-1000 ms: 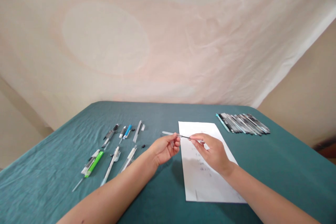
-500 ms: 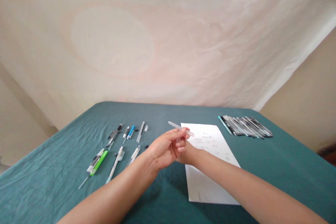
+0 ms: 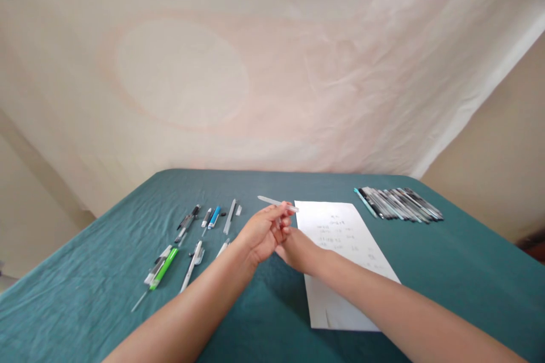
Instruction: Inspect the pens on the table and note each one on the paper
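My left hand is closed, with thumb and fingertips pinching a translucent pen barrel above the table. The barrel's tapered end points left and slightly up. My right hand sits against the left one, over the left edge of a sheet of paper with handwriting. Its fingers are hidden behind my left hand, so what they hold does not show. Left of the hands lie a clear pen barrel, a small clear cap and a white pen, partly behind my left forearm.
A bright green pen barrel, a blue pen part and a dark pen lie on the left of the green tablecloth. A row of several pens lies at the right back. Behind the table hangs a pale cloth.
Both hands have shifted a little left with the pen barrel, showing more of the paper's writing. The view has also moved slightly. The pens on the table lie as before.
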A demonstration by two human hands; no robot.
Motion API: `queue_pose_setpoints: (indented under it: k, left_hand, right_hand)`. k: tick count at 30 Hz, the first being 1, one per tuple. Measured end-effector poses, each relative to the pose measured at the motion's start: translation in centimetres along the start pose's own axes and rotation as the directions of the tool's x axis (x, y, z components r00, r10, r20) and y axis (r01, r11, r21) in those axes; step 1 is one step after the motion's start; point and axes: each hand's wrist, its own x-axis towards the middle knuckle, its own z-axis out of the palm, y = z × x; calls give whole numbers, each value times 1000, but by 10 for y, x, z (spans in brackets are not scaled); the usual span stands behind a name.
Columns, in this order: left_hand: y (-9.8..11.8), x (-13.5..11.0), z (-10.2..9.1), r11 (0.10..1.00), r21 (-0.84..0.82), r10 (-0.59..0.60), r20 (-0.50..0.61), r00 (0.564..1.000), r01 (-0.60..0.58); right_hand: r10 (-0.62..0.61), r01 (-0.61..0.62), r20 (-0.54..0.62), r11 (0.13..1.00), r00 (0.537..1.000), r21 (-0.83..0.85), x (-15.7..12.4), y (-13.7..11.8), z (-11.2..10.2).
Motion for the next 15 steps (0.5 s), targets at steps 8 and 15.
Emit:
queue_pose_setpoints:
  k: [8, 15]
  left_hand:
    - [-22, 12, -12, 998, 43, -37, -106, 994, 42]
    - [-57, 5, -11, 983, 100, -146, -76, 986, 153]
  right_hand:
    - [386, -296, -105, 831, 916, 470, -70, 31, -74]
    - [472, -265, -201, 743, 858, 615, -86, 31, -64]
